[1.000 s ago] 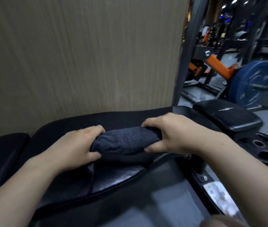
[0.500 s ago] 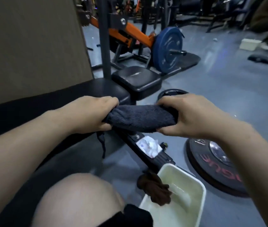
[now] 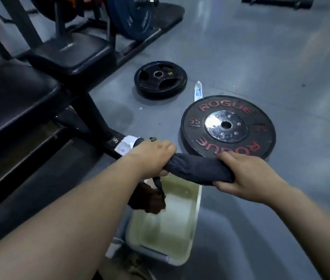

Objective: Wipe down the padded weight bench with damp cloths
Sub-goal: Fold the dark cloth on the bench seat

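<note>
A rolled dark grey cloth (image 3: 197,168) stretches between my two hands above a white basin (image 3: 192,235) of cloudy water on the floor. My left hand (image 3: 152,156) grips its left end, and a loose tail of cloth hangs down from that fist. My right hand (image 3: 247,176) grips its right end. A brown cloth (image 3: 152,201) lies over the basin's left rim. The black padded bench (image 3: 12,100) stands at the left, apart from the cloth.
A large black Rogue 55 plate (image 3: 227,126) lies flat just beyond my hands, a smaller black plate (image 3: 160,79) farther back. A small tube (image 3: 198,91) lies between them. A second black pad (image 3: 69,51) and a rack with a blue plate (image 3: 131,15) stand behind.
The grey cloth has left the bench pad and travelled right and down in both hands. It now hangs over the basin, and my view has swung toward the floor.
</note>
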`<move>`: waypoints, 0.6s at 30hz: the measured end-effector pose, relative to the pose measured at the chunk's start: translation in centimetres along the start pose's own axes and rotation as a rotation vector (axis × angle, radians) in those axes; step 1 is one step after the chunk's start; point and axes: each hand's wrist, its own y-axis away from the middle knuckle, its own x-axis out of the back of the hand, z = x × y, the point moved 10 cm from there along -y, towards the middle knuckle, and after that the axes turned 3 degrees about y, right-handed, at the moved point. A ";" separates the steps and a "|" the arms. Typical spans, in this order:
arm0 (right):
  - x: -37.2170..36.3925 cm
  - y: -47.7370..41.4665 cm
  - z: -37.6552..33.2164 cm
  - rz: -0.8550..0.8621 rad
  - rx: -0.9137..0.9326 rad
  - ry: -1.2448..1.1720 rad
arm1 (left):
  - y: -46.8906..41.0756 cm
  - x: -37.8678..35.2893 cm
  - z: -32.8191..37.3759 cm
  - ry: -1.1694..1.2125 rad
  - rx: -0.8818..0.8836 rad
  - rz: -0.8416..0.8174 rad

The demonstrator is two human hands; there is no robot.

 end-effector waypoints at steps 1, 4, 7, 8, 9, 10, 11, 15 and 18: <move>-1.4 0.6 0.6 -0.024 -0.025 -0.020 | -0.5 -1.1 0.7 -0.001 0.003 -0.020; -5.7 2.1 1.7 -0.100 -0.069 -0.047 | -1.4 -5.0 2.5 -0.049 -0.008 -0.103; -9.2 3.1 2.0 -0.159 -0.104 -0.083 | -2.2 -7.7 3.4 -0.141 -0.026 -0.107; -9.9 3.2 2.1 -0.159 -0.117 -0.105 | -2.5 -8.2 3.5 -0.155 -0.026 -0.100; -10.5 3.2 2.3 -0.154 -0.132 -0.124 | -2.8 -8.5 3.6 -0.161 -0.025 -0.095; -11.0 3.1 2.4 -0.149 -0.144 -0.138 | -3.2 -8.8 3.6 -0.159 -0.020 -0.092; -11.5 3.0 2.6 -0.148 -0.155 -0.151 | -3.5 -9.1 3.5 -0.149 -0.010 -0.094; -13.8 2.3 3.6 -0.181 -0.195 -0.181 | -4.5 -10.7 3.0 -0.101 0.031 -0.141; -14.9 1.8 4.1 -0.194 -0.214 -0.199 | -5.0 -11.7 2.9 -0.081 0.042 -0.160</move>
